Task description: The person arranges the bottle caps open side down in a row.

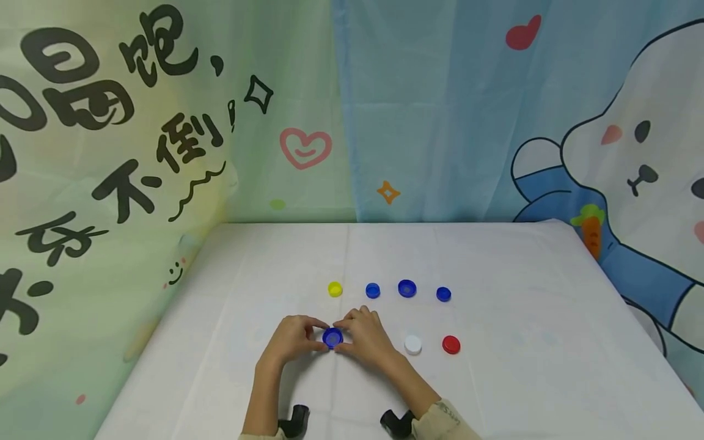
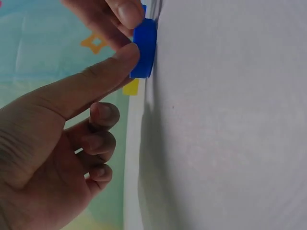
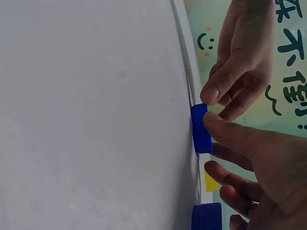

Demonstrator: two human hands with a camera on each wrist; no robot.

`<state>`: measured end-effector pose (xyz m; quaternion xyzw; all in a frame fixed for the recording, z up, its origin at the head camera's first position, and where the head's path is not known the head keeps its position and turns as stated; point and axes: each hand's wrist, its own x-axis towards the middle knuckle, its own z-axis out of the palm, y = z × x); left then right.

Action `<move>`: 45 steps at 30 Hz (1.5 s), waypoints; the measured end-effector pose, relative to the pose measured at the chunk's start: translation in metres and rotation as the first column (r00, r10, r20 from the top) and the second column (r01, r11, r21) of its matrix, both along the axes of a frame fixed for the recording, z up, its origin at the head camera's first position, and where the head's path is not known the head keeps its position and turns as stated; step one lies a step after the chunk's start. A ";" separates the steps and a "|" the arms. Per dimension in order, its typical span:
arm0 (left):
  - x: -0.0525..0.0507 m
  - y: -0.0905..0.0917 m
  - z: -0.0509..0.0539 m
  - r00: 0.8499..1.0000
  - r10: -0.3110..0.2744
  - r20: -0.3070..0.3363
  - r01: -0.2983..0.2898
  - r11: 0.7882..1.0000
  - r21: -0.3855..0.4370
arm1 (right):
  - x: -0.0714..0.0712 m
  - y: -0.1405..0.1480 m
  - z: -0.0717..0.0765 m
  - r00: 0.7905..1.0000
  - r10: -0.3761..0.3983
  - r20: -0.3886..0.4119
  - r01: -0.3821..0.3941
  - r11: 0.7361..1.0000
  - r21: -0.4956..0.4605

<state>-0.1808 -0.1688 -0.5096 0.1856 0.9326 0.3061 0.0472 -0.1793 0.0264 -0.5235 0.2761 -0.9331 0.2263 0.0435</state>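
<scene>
Both hands are at one blue bottle cap (image 1: 332, 338), which sits open side up on the white table. My left hand (image 1: 294, 338) pinches its left side between thumb and a finger. From the right, my right hand (image 1: 365, 335) grips the same cap with thumb and finger. Seen side-on in the left wrist view, the blue cap (image 2: 145, 48) stands low against the tabletop, the left thumb on its edge. In the right wrist view both thumbs touch the cap (image 3: 201, 132); the remaining fingers of the right hand (image 3: 278, 167) curl loosely below it.
Behind the hands, a yellow cap (image 1: 335, 289) and blue caps (image 1: 373, 290), (image 1: 407, 288), (image 1: 443, 294) form a row. A white cap (image 1: 412, 344) and a red cap (image 1: 451, 344) lie right of the right hand. A printed curtain (image 1: 429, 110) hangs behind the table (image 1: 539, 366).
</scene>
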 end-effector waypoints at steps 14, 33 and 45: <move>-0.001 0.003 0.004 0.993 -0.067 -0.097 0.090 0.963 0.255 | -0.003 0.022 0.015 0.996 0.070 -0.049 -0.078 0.980 -0.181; 0.031 0.052 0.087 0.978 -0.138 -0.154 0.202 0.798 0.568 | 0.023 0.077 0.077 0.969 0.082 -0.232 -0.182 0.874 -0.451; 0.021 0.057 0.058 0.907 -0.028 0.421 -0.264 0.741 0.617 | 0.023 0.082 0.075 0.966 0.062 -0.251 -0.173 0.877 -0.449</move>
